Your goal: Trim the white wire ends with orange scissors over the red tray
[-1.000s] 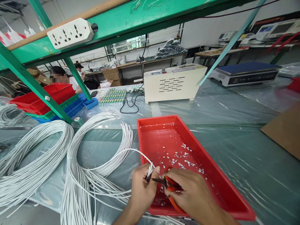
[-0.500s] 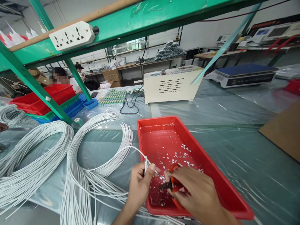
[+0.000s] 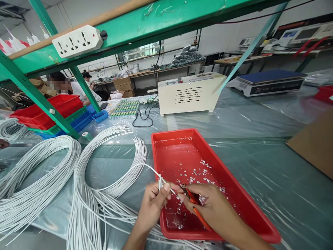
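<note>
My left hand (image 3: pixel 155 201) pinches a white cable (image 3: pixel 148 166) near its end, over the near left side of a red tray (image 3: pixel 249 208). The cable arcs back to a large coiled bundle of white cables (image 3: pixel 80 173) lying on the left. In my right hand (image 3: pixel 210 201) is a pair of orange-handled cutters (image 3: pixel 200 217), its dark jaws pointing up and left beside the fingers of my left hand. My right fingertips are close to the cable's tip; whether they touch it I cannot tell. Small whitish scraps (image 3: pixel 205 172) lie scattered in the tray.
Another cable coil (image 3: pixel 39 170) lies at far left, where another person's hand (image 3: pixel 3 143) shows. Stacked bins (image 3: pixel 49 111), a cream machine (image 3: pixel 188 95) and a blue-topped scale (image 3: pixel 267 83) stand behind. A green shelf frame (image 3: pixel 135 24) crosses above. Cardboard (image 3: pixel 314 142) is at right.
My right hand has turned the cutters so that the jaws point up, and has come closer to my left hand. My left hand keeps its pinch on the cable.
</note>
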